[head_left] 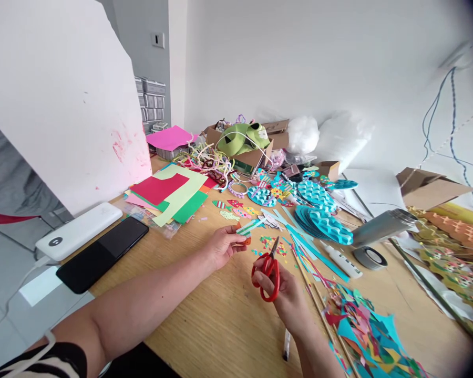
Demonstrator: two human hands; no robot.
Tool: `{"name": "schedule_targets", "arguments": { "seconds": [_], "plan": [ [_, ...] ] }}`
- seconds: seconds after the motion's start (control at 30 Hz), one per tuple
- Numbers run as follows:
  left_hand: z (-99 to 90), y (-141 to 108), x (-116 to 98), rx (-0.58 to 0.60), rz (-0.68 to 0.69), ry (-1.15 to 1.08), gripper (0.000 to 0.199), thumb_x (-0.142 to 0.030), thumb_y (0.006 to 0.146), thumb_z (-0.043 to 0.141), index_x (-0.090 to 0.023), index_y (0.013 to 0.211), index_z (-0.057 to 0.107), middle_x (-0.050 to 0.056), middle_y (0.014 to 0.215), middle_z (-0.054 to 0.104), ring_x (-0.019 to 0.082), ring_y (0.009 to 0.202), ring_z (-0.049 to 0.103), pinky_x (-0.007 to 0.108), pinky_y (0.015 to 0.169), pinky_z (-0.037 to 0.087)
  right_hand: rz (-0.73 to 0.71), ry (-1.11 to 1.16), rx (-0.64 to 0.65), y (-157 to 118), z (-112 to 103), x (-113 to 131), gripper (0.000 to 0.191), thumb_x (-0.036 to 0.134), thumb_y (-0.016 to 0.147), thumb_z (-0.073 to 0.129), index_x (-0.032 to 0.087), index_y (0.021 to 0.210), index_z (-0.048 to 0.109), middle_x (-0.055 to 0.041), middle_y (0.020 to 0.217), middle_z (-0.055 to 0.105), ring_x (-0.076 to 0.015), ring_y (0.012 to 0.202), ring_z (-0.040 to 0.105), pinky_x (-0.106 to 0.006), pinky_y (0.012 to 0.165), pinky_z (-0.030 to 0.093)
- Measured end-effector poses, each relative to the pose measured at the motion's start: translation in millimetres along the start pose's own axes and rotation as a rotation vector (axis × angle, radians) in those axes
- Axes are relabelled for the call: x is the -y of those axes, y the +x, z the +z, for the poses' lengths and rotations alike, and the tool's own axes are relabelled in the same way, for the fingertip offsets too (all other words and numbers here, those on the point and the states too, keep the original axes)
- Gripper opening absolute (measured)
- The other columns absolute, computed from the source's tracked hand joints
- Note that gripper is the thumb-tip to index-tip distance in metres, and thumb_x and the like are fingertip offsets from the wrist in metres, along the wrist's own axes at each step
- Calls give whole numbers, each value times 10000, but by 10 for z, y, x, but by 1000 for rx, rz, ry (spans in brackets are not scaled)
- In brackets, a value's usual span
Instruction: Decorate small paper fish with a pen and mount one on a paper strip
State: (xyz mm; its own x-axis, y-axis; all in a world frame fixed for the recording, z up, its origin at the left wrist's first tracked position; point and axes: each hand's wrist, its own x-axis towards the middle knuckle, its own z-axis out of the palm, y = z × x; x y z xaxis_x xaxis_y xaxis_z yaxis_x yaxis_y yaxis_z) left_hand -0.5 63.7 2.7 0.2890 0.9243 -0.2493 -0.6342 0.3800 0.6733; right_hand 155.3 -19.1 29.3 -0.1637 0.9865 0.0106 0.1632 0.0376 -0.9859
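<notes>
My left hand (223, 247) pinches a teal and white striped paper strip (250, 226) together with an orange paper piece (244, 241) over the middle of the table. Just to the right, my right hand (281, 289) grips red-handled scissors (268, 275), their blades pointing up and away and looking closed. Small coloured paper bits (274, 244) lie on the wood beyond the scissors. Behind my left hand rest several paper fish (242, 211) in different colours. Teal paper strips (319, 257) stretch to the right of the bits.
Coloured sheets (161, 189) and a black phone (104, 252) lie left, beside a white power bank (79, 231). To the right are stacked blue scalloped pieces (319, 226), a glue bottle (342, 261), tape (370, 258), a metal flask (384, 227) and paper scraps (372, 336). A pen (286, 344) lies near the front edge.
</notes>
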Motion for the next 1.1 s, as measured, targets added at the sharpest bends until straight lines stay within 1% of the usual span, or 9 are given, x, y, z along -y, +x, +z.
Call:
{"name": "schedule_targets", "arguments": {
  "seconds": [0.1, 0.2, 0.27, 0.37, 0.47, 0.63, 0.77, 0.93, 1.1],
  "plan": [
    [12, -19, 12, 17, -10, 26, 239, -63, 570, 777, -135, 738, 623, 35, 747, 681, 131, 684, 647, 244, 653, 514, 29, -7, -164, 33, -10, -65, 425, 554, 737, 714, 185, 920, 610, -12, 658, 616, -162, 575, 567, -255, 494, 444],
    [40, -50, 61, 52, -32, 68, 258, -77, 543, 814, -125, 729, 642, 40, 754, 687, 139, 689, 649, 259, 669, 528, 8, -7, -339, 55, -20, -132, 396, 519, 714, 753, 191, 878, 602, -5, 665, 611, -151, 561, 560, -242, 472, 440],
    [64, -78, 109, 83, -55, 97, 295, -108, 506, 846, -116, 734, 661, 50, 775, 696, 156, 709, 655, 285, 686, 542, -9, 1, -386, 60, -21, -164, 382, 488, 695, 784, 193, 851, 599, 0, 688, 608, -138, 556, 544, -235, 470, 433],
    [92, -119, 172, 137, -98, 140, 348, -184, 473, 885, -98, 743, 683, 71, 791, 704, 177, 725, 657, 315, 699, 553, -18, 10, -384, 61, -10, -190, 380, 457, 676, 812, 195, 843, 594, -2, 726, 613, -134, 574, 545, -232, 481, 436],
    [105, -145, 201, 173, -126, 169, 380, -245, 455, 907, -97, 725, 683, 73, 789, 706, 168, 713, 652, 301, 693, 547, -6, 21, -411, 68, 1, -208, 398, 457, 649, 829, 197, 835, 591, -4, 739, 617, -136, 570, 550, -235, 471, 440],
    [106, -148, 192, 192, -136, 200, 415, -319, 451, 913, -100, 720, 685, 82, 812, 710, 160, 705, 650, 290, 678, 544, 24, 47, -439, 83, -1, -249, 399, 456, 653, 822, 201, 857, 593, 3, 729, 614, -131, 561, 549, -226, 462, 439],
    [105, -147, 182, 191, -124, 223, 445, -383, 465, 901, -93, 729, 692, 89, 798, 702, 168, 671, 642, 304, 625, 546, 39, -2, -437, 85, -8, -221, 431, 509, 645, 804, 196, 847, 587, -2, 710, 609, -145, 566, 551, -239, 468, 438],
    [107, -140, 146, 150, -92, 214, 454, -384, 468, 899, -81, 740, 698, 78, 751, 691, 161, 659, 633, 287, 600, 538, 56, -187, -386, 63, -53, -132, 465, 619, 760, 634, 168, 870, 598, 5, 624, 551, -152, 539, 507, -248, 467, 391],
    [81, -97, 90, 76, -38, 145, 426, -360, 466, 898, -94, 705, 666, 59, 729, 685, 148, 665, 632, 289, 650, 547, 33, -533, -252, 19, -112, -104, 421, 595, 761, 634, 191, 697, 536, 44, 546, 432, -120, 500, 387, -238, 466, 294]
  ]
}}
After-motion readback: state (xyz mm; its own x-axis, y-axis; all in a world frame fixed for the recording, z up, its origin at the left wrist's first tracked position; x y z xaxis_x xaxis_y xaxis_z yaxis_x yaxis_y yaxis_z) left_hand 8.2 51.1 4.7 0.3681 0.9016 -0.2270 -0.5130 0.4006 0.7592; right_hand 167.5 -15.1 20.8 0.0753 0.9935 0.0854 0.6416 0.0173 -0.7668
